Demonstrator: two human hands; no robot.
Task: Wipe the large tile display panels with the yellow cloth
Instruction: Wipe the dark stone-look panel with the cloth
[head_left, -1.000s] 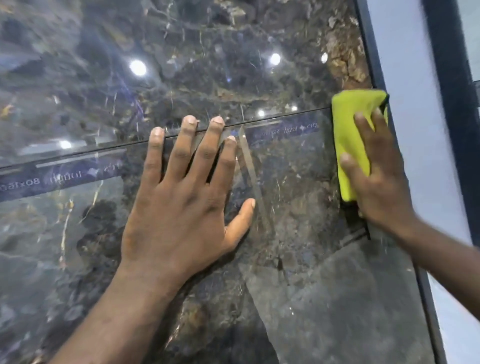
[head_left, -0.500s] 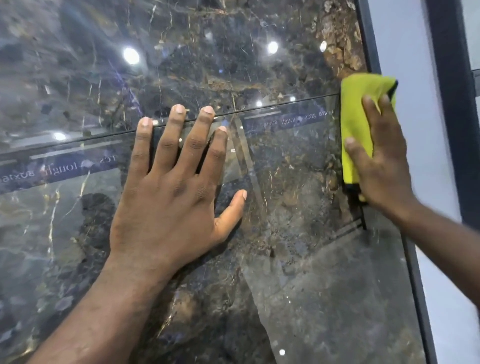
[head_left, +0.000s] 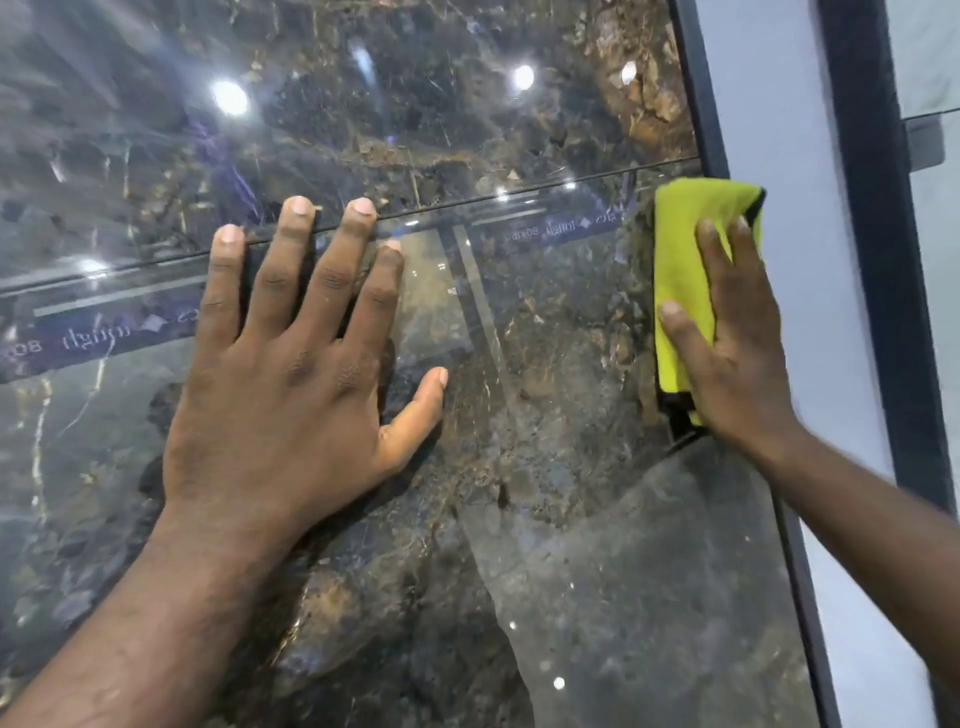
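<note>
Pressing the yellow cloth (head_left: 680, 249) flat against the right edge of the lower tile panel (head_left: 597, 571) with the right hand (head_left: 737, 353): fingers and thumb straight and spread over it, pushing rather than gripping. Bracing with the left hand (head_left: 291, 374), wide open and flat on the same panel, holding nothing, with fingertips reaching up to the seam (head_left: 519, 195) below the upper tile panel (head_left: 363, 104).

Slid downward over the last second. Straddled the seam before, top edge up on the upper panel; now lies wholly beneath it, top edge just under the joint, right side lapping over the dark frame (head_left: 698, 104). No shift in the bracing hand, fingertips on the seam as before.

Reads as a downward stroke along the right margin of the lower panel, only just begun. Probably leaves most of that edge below the cloth yet to wipe. Cannot tell, through the glare and reflections, how much of the rest is already clean.
</note>
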